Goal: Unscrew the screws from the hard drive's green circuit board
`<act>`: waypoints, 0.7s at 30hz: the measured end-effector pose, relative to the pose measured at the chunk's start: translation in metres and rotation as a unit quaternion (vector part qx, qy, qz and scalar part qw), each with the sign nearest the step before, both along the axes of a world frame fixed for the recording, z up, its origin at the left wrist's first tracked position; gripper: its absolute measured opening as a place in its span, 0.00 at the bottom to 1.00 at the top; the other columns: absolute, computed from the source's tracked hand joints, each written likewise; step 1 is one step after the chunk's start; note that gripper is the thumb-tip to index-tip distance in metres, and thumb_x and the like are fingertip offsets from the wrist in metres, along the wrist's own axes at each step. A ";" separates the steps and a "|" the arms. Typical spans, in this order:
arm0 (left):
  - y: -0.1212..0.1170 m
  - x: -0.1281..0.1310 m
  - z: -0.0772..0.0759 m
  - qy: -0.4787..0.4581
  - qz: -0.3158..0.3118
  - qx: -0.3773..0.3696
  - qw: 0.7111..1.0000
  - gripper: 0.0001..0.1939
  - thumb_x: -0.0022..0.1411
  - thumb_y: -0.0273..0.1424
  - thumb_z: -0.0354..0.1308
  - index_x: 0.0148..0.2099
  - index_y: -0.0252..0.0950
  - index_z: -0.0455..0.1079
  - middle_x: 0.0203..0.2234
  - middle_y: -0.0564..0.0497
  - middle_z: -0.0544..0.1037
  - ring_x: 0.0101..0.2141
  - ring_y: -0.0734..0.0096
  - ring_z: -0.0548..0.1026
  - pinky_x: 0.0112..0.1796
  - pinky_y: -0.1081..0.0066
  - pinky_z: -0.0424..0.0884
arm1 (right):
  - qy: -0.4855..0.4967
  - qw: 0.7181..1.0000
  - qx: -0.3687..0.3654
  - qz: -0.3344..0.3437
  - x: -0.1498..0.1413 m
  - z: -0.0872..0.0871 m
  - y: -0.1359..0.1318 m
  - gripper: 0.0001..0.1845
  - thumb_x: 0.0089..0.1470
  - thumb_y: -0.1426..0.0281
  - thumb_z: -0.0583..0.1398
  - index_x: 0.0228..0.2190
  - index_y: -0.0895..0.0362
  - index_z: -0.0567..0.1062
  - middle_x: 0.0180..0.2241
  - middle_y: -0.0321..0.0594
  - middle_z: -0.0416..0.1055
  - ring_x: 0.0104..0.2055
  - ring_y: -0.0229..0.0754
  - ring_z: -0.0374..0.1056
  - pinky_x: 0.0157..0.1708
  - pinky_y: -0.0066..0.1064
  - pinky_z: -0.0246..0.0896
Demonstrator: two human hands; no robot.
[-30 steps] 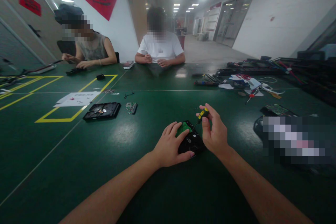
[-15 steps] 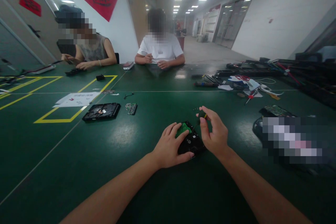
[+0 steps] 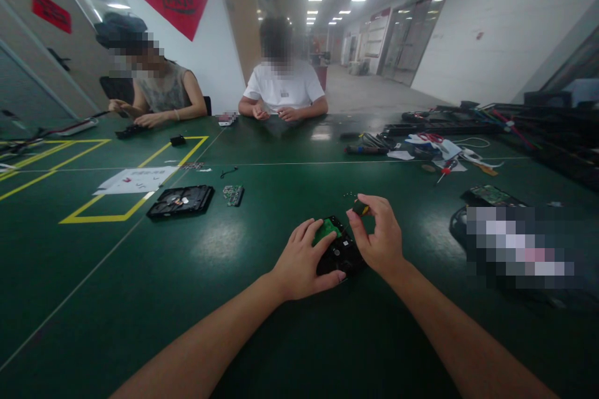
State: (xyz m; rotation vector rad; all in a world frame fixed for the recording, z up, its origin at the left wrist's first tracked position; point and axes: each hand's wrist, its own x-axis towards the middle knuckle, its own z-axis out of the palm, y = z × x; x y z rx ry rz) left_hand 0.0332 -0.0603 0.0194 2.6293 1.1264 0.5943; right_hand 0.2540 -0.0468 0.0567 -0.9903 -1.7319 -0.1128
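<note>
The left hand (image 3: 299, 262) lay with fingers spread over a black drive (image 3: 347, 255) on the green surface (image 3: 224, 312). The right hand (image 3: 384, 238) pinched a screwdriver (image 3: 359, 207) above the drive's far right side. The drive looked stiff and fairly heavy, best held by its edges; its green board (image 3: 326, 229) seemed fragile.
</note>
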 end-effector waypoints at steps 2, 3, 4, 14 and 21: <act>0.000 0.000 0.000 -0.007 -0.001 -0.001 1.000 0.45 0.62 0.61 0.59 0.73 0.44 0.58 0.71 0.38 0.55 0.70 0.33 0.51 0.65 0.35 0.55 | 0.006 1.000 -0.011 -0.005 0.001 -0.001 0.001 0.23 0.64 0.68 0.64 0.58 0.49 0.68 0.50 0.46 0.73 0.47 0.48 0.75 0.44 0.45 0.77; -0.001 0.000 0.000 -0.008 -0.002 0.000 1.000 0.45 0.62 0.61 0.59 0.73 0.44 0.58 0.71 0.38 0.55 0.70 0.33 0.51 0.65 0.35 0.55 | 0.012 1.000 -0.020 -0.005 0.001 -0.002 0.001 0.23 0.63 0.68 0.65 0.58 0.49 0.68 0.49 0.45 0.74 0.45 0.48 0.76 0.43 0.44 0.78; -0.001 0.000 0.000 -0.007 -0.002 0.001 1.000 0.45 0.62 0.61 0.59 0.73 0.44 0.58 0.71 0.38 0.55 0.70 0.33 0.51 0.65 0.35 0.55 | 0.019 0.999 -0.028 -0.002 0.001 -0.003 0.001 0.24 0.63 0.67 0.65 0.58 0.49 0.67 0.49 0.44 0.75 0.44 0.47 0.77 0.43 0.44 0.78; 0.000 0.000 -0.001 0.011 0.002 0.003 1.000 0.46 0.62 0.63 0.57 0.73 0.43 0.58 0.71 0.38 0.54 0.70 0.34 0.50 0.65 0.36 0.54 | 0.034 0.994 -0.068 0.083 0.000 0.000 -0.002 0.25 0.68 0.71 0.57 0.64 0.50 0.61 0.61 0.51 0.68 0.49 0.46 0.78 0.51 0.46 0.77; -0.001 0.000 0.000 -0.005 0.005 -0.009 1.000 0.42 0.66 0.60 0.55 0.73 0.44 0.58 0.71 0.40 0.54 0.70 0.36 0.50 0.65 0.36 0.55 | 0.035 0.994 -0.053 0.088 0.002 -0.001 -0.001 0.23 0.69 0.73 0.54 0.62 0.49 0.65 0.57 0.50 0.63 0.48 0.46 0.76 0.49 0.47 0.78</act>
